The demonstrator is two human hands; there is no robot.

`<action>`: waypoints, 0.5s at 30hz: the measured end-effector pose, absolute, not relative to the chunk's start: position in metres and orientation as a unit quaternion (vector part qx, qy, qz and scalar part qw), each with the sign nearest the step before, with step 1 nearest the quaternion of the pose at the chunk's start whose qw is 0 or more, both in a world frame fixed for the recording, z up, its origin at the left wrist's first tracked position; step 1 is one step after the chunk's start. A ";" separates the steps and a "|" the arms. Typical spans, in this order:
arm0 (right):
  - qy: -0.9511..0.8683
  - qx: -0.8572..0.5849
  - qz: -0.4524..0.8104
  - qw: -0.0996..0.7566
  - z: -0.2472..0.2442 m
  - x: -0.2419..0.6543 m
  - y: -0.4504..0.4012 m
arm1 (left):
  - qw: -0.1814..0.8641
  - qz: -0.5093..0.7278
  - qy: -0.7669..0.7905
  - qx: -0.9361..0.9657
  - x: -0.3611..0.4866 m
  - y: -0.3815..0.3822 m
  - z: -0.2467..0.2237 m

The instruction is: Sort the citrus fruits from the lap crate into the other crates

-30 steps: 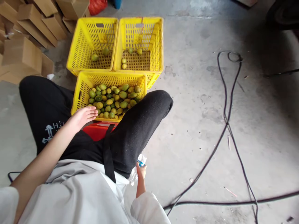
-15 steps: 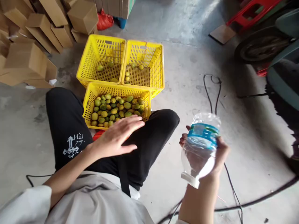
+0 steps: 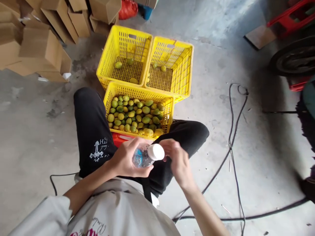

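Observation:
In front of my lap, my left hand (image 3: 128, 159) is wrapped round a clear plastic water bottle (image 3: 144, 159) with a blue label. The bottle tilts so that its white cap (image 3: 156, 152) points up and to the right. Just beside the cap is my right hand (image 3: 177, 161), its fingers loosely bent and slightly blurred, not closed round it. Some of its fingertips are hidden, and I see nothing held there. Beyond my hands, between my knees, a yellow crate (image 3: 169, 113) holds many green and yellow citrus fruits (image 3: 137, 114).
Two more yellow crates (image 3: 102, 70) with a few fruits stand behind the full one. Cardboard boxes (image 3: 41, 49) are heaped at the upper left. A black cable (image 3: 219, 168) loops over the floor at right, near a wheel (image 3: 292, 57) and a red stool (image 3: 290, 19).
The bottle has moved from my right hand on the right into my left hand over my lap, turning cap-up. My right hand has let go and come in beside the cap.

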State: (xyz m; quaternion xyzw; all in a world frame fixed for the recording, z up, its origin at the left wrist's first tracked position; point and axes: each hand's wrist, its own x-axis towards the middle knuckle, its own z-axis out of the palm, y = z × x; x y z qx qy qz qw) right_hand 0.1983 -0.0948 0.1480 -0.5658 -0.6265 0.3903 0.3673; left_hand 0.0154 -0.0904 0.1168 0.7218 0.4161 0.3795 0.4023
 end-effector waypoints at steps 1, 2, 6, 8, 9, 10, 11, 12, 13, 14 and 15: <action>-0.629 -0.572 0.374 0.370 0.155 0.200 -0.092 | 0.402 0.367 0.424 0.724 0.015 -0.091 0.115; -0.652 -0.574 0.341 0.360 0.161 0.200 -0.089 | 0.396 0.356 0.423 0.733 0.016 -0.091 0.114; -0.777 -0.548 0.163 0.263 0.175 0.192 -0.080 | 0.401 0.315 0.416 0.753 0.018 -0.087 0.116; -0.811 -0.517 0.124 0.245 0.177 0.187 -0.077 | 0.451 0.288 0.409 0.739 0.014 -0.084 0.121; -0.822 -0.500 0.119 0.244 0.178 0.186 -0.076 | 0.483 0.274 0.401 0.729 0.010 -0.082 0.125; -0.831 -0.483 0.119 0.248 0.179 0.184 -0.075 | 0.516 0.260 0.391 0.717 0.006 -0.080 0.127; -0.839 -0.466 0.120 0.255 0.180 0.184 -0.074 | 0.548 0.250 0.376 0.704 0.002 -0.077 0.129; -0.845 -0.450 0.123 0.262 0.181 0.183 -0.073 | 0.580 0.244 0.353 0.692 -0.003 -0.074 0.130; -0.851 -0.433 0.126 0.270 0.182 0.182 -0.072 | 0.615 0.239 0.322 0.679 -0.007 -0.070 0.129; -0.857 -0.415 0.128 0.278 0.184 0.181 -0.071 | 0.654 0.232 0.284 0.662 -0.010 -0.066 0.128; -0.863 -0.395 0.129 0.286 0.185 0.180 -0.071 | 0.695 0.219 0.241 0.640 -0.012 -0.063 0.127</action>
